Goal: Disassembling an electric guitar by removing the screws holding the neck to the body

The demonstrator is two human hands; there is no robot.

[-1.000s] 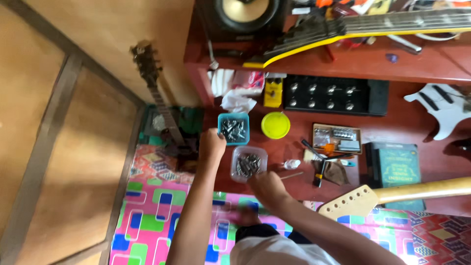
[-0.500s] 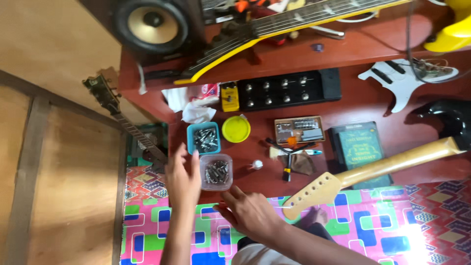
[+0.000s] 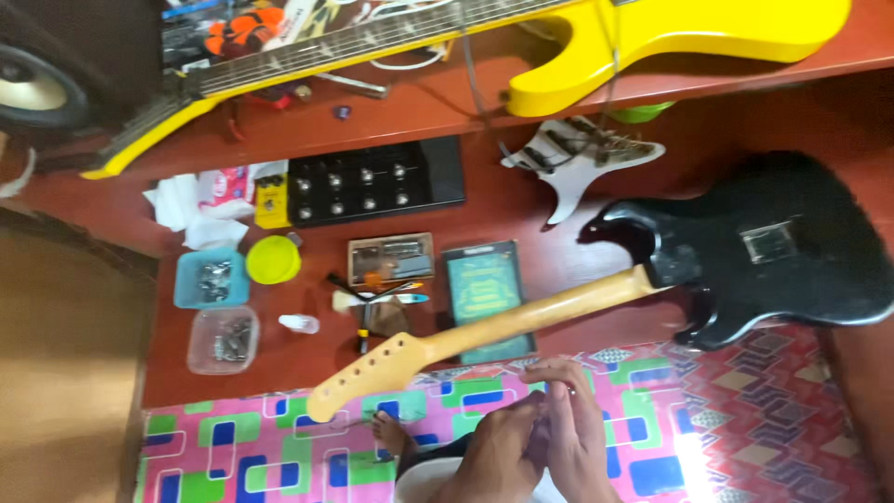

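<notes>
Far left on the red floor: blue tray point(image 3: 210, 279) w/ small metal hardware, just below it a clear tub point(image 3: 223, 339) w/ more of the same, yellow lid point(image 3: 273, 259) beside the tray, small white bottle point(image 3: 300, 323) to the right of the tub. Above those, crumpled white tissue point(image 3: 186, 207) and a black pedal board point(image 3: 372, 182) w/ rows of knobs. Mid-frame: a flat open case point(image 3: 391, 257), a few hand tools point(image 3: 372, 298) crossed below it, a dark green box point(image 3: 484, 296). The guitar neck point(image 3: 484, 328) lies over that box, long axis running low-left to up-right, bare headstock end over the patterned mat point(image 3: 242, 447), heel end joined to the black guitar body point(image 3: 773, 251) at right. Hands sit at bottom centre, just below the neck's middle, apart from it: left hand point(image 3: 498, 456) and right hand point(image 3: 582, 438) pressed close together, fingers curled inward as if pinching sth tiny between them; what it is can't be told. Neck lies straight ahead of both hands, right hand a touch nearer to it; the hardware tubs are well off to the left, on the left hand's side. Top: yellow guitar point(image 3: 652, 37) on the upper shelf, white pickguard point(image 3: 582, 154) w/ wires below it.
</notes>
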